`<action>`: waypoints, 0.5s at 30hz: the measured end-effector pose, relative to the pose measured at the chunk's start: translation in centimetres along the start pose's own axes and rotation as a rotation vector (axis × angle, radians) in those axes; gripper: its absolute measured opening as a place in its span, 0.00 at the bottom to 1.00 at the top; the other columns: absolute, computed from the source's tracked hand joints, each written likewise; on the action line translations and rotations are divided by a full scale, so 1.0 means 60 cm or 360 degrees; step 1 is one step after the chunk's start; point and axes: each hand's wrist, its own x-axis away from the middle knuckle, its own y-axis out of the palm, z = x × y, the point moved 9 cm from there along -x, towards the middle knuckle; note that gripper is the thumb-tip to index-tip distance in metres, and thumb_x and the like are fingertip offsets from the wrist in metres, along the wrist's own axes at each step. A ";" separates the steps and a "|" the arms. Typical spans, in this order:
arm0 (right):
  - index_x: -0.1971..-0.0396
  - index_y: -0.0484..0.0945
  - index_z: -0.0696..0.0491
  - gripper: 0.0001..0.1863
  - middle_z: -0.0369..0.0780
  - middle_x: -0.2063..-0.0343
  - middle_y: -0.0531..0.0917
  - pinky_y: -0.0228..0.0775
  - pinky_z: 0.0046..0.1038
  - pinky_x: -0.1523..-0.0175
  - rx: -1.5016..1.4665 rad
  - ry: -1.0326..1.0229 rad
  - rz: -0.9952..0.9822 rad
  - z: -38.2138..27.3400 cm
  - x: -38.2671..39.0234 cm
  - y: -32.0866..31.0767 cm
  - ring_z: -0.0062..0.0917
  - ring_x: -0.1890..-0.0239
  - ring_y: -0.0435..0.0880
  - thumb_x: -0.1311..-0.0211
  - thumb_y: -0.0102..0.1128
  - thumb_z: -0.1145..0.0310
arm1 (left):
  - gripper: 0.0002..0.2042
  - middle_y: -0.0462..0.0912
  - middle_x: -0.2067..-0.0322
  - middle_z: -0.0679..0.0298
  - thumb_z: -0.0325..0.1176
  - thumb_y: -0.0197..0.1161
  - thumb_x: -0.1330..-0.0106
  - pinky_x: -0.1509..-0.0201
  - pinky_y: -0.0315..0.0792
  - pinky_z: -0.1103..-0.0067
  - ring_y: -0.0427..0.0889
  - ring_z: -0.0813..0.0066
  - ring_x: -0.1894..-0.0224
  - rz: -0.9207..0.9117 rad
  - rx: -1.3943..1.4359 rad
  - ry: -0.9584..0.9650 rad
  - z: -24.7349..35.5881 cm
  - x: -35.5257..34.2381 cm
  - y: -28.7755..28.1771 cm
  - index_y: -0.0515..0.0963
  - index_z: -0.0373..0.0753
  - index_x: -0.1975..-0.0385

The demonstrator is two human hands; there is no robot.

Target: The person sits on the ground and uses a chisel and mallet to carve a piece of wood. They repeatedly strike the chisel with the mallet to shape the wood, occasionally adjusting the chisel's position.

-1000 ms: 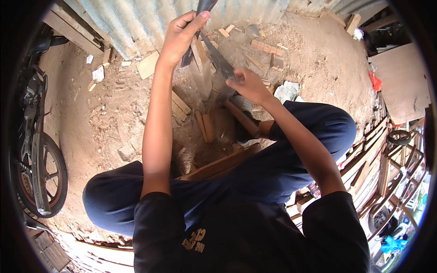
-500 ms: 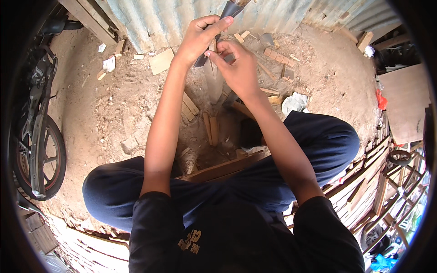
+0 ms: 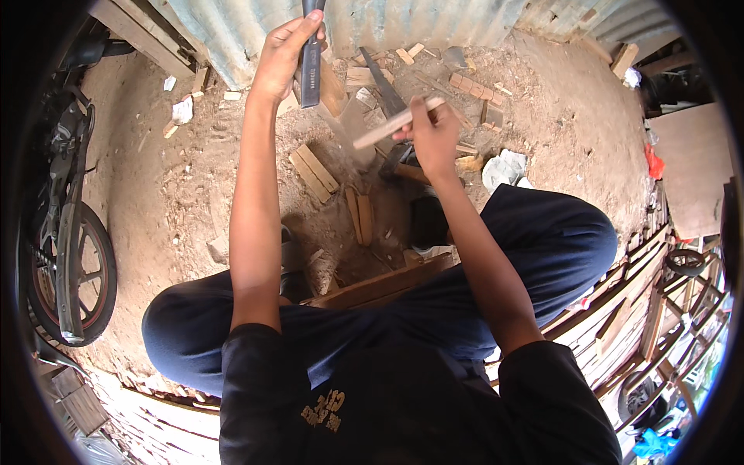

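Before corrugated metal sheet point(image 3: 411, 19): left hand point(image 3: 284, 58) clamped on black bar point(image 3: 310, 81); right hand point(image 3: 435, 141), apart, gripping wooden strip point(image 3: 384, 130), lifted, not yet set down; farther from sheet, loose wood offcuts point(image 3: 310, 175), finished or unworked unclear

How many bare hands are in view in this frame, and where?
2: the left hand, upper left of centre, gripping a dark elongated object; the right hand, lower and further right, holding a pale wood strip. No other hand shows.
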 end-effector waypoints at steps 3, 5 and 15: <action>0.61 0.77 0.65 0.15 0.39 0.77 0.79 0.81 0.24 0.73 0.0383 0.0277 -0.0425 0.111 0.042 0.031 0.21 0.77 0.83 0.32 0.60 0.65 | 0.20 0.77 0.78 0.72 0.53 0.64 0.32 0.68 0.66 0.84 0.74 0.85 0.73 -0.0174 0.0183 0.0175 0.012 0.007 0.019 0.80 0.40 0.75; 0.55 0.78 0.64 0.23 0.43 0.68 0.83 0.82 0.29 0.67 0.0825 0.0651 -0.1007 0.195 0.101 0.069 0.24 0.71 0.86 0.35 0.65 0.56 | 0.20 0.77 0.77 0.72 0.51 0.64 0.31 0.68 0.65 0.84 0.73 0.86 0.73 -0.0152 0.0147 0.0149 0.006 0.014 0.026 0.81 0.40 0.75; 0.36 0.66 0.64 0.32 0.48 0.48 0.81 0.80 0.29 0.51 0.0118 0.0129 -0.0733 -0.112 0.016 0.075 0.30 0.51 0.84 0.30 0.56 0.55 | 0.16 0.79 0.76 0.73 0.45 0.67 0.33 0.67 0.64 0.85 0.73 0.88 0.72 -0.0415 0.0003 0.0150 0.023 0.034 0.088 0.83 0.38 0.75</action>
